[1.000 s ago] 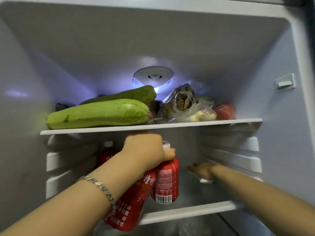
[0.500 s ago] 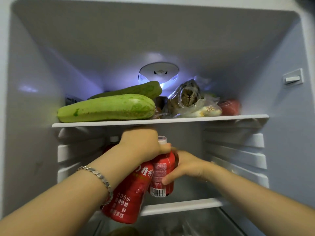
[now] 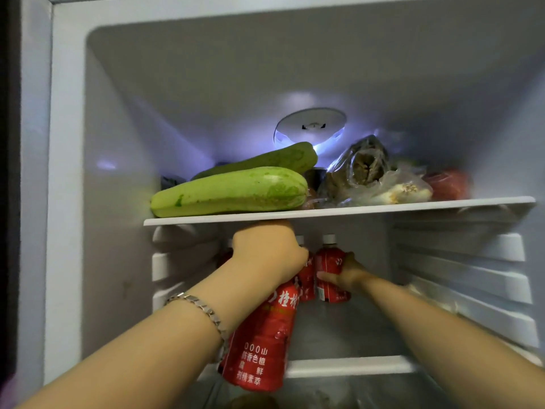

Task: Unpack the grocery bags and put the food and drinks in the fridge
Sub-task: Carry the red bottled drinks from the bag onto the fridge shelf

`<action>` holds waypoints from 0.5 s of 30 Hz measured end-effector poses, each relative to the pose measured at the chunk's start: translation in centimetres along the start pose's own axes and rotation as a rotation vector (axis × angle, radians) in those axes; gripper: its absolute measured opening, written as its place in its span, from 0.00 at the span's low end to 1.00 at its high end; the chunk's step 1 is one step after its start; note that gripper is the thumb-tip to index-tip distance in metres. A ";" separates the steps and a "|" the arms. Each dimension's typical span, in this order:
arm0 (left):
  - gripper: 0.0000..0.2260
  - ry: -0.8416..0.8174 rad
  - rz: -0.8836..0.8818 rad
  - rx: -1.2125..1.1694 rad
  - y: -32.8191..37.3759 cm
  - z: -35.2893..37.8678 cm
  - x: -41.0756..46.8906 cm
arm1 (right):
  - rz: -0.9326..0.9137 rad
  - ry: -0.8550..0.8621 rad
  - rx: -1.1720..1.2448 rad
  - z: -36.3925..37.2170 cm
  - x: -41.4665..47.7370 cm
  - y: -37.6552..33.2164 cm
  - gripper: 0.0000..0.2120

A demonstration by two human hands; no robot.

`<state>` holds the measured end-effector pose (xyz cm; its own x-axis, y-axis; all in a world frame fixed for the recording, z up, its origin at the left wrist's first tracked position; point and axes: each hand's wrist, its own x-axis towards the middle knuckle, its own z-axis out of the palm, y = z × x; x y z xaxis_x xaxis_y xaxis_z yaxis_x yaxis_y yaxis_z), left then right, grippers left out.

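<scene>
In the lower middle of the frame the left hand [image 3: 267,255] curls round the top of a tilted red bottle [image 3: 259,343]; just right of it the right hand [image 3: 348,274] wraps a second bottle [image 3: 330,262] standing on the lower shelf [image 3: 348,366]. Full, they look weighty, with slick wet labels — best held round the shoulder, not the cap.

A silver flat-link metal bracelet [image 3: 203,312] sits lower left; a dark vertical strip [image 3: 7,202] lines the far-left edge.
</scene>
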<state>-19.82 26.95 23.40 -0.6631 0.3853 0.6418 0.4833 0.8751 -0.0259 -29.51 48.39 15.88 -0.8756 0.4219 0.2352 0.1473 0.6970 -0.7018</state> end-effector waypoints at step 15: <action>0.18 0.022 -0.034 -0.018 -0.2 0.0 -0.5 | -0.401 -0.688 0.559 1.8 -16.3 -6.4 0.24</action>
<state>-19.63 26.56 23.09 -0.6667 0.3484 0.6589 0.4711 0.8820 0.0103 -17.03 36.05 15.37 -0.9168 -0.3419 0.2062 -0.3044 0.2645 -0.9151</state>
